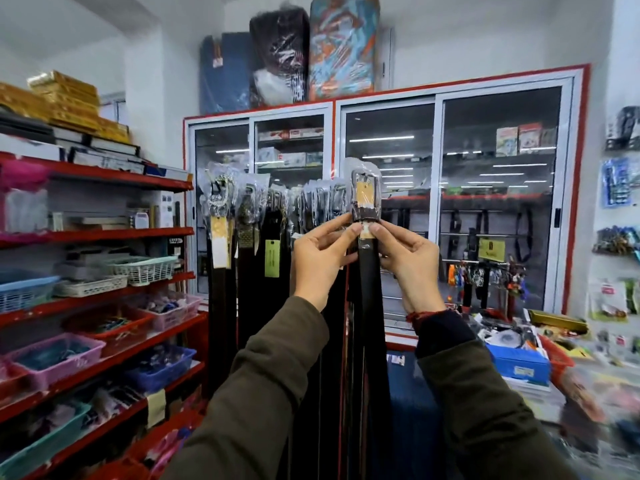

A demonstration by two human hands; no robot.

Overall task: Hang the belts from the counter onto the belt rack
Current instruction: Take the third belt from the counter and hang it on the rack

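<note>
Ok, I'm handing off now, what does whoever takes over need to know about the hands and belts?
Left hand: grip pinching the dark leather belt with the plastic-wrapped metal buckle, just below the buckle.
Right hand: grip pinching the same spot from the other side.
Belt held upright, buckle raised, strap hanging down in front of the rack of hanging dark belts.
Done: many belts already hanging.
Left: hook this one; the cluttered counter is too blurred to count the rest.
</note>
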